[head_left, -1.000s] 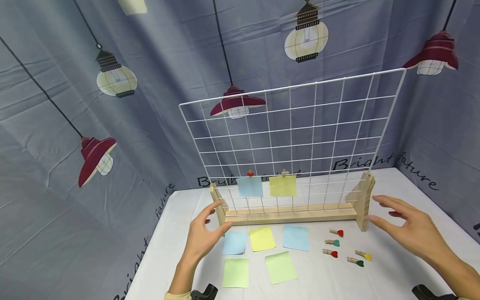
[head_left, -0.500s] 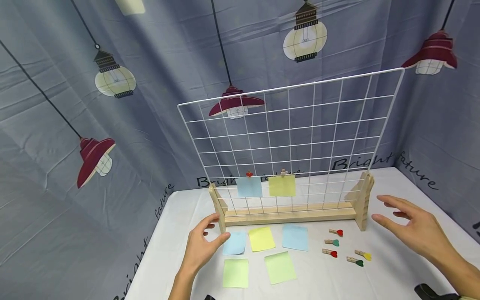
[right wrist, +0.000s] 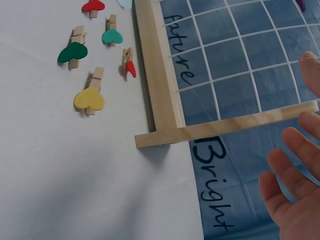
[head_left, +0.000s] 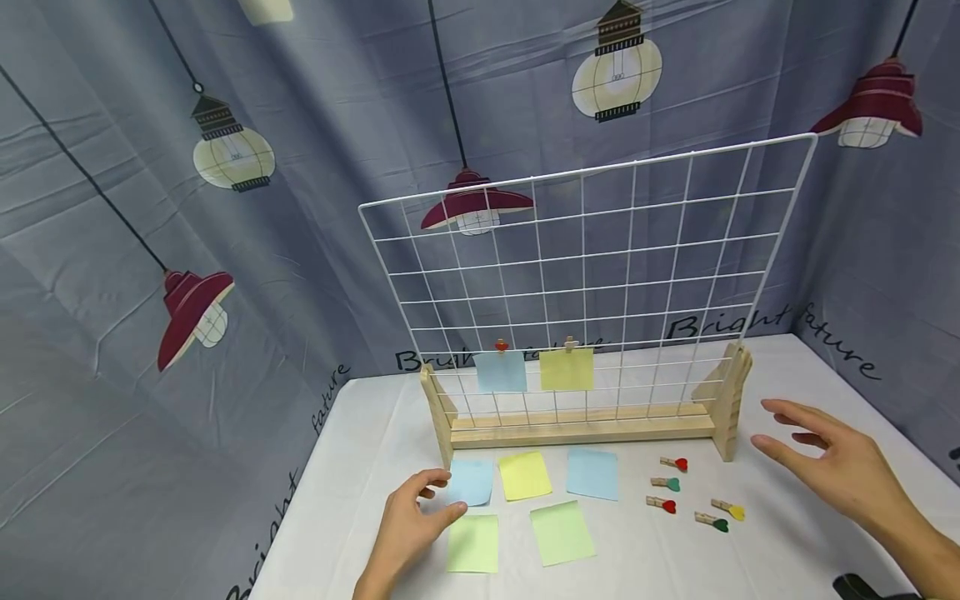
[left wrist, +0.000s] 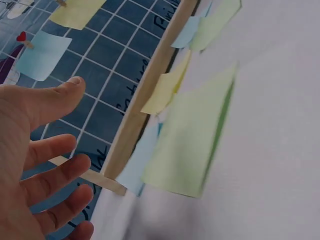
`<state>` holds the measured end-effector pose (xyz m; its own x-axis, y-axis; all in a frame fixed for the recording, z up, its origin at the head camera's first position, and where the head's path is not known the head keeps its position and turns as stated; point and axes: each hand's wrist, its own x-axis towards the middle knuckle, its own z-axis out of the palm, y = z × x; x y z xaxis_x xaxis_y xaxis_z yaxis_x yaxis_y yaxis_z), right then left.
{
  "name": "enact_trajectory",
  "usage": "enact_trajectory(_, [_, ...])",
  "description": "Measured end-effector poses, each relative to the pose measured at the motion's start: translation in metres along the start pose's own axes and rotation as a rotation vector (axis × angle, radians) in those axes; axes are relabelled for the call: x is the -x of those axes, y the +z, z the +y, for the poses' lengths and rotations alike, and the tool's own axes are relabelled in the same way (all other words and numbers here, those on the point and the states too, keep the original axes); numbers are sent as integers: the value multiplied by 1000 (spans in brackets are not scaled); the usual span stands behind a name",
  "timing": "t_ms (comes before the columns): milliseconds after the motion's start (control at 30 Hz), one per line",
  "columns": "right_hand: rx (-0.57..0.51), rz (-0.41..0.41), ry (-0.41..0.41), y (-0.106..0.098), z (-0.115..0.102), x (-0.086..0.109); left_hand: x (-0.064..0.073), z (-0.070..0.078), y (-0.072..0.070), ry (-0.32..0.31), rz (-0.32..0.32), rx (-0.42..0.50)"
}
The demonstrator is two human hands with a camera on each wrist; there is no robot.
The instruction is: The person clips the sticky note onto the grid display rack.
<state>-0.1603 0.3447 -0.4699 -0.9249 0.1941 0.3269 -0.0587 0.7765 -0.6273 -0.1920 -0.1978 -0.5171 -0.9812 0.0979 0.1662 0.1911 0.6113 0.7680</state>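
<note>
My left hand (head_left: 408,525) hovers, fingers loosely bent and holding nothing, beside a blue sticky note (head_left: 472,482) and a green sticky note (head_left: 473,544). Off the stand's right end, my right hand (head_left: 840,467) is in the air with fingers apart and nothing in them. The white wire grid (head_left: 585,250) stands in a wooden base (head_left: 581,434). Clipped to it are a blue note (head_left: 501,372) under a red-heart clothespin (head_left: 502,344) and a yellow note (head_left: 567,371) under a pale clothespin (head_left: 570,342).
More notes lie before the base: yellow (head_left: 525,476), blue (head_left: 592,474) and green (head_left: 562,533). To their right are several small heart clothespins, including a yellow one (head_left: 729,509) and a dark green one (head_left: 711,522). A lamp-print curtain (head_left: 315,275) surrounds the white table (head_left: 337,500).
My left hand has come down and toward me, from the base's left end to the left-hand notes. The right hand has drawn slightly right, away from the stand.
</note>
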Motion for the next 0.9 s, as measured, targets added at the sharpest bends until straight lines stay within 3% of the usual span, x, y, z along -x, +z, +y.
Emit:
enact_trajectory(400, [20, -29, 46, -1, 1, 1, 15, -20, 15, -39, -37, -68])
enact_trajectory(900, [13, -24, 47, 2, -2, 5, 19, -30, 27, -56, 23, -178])
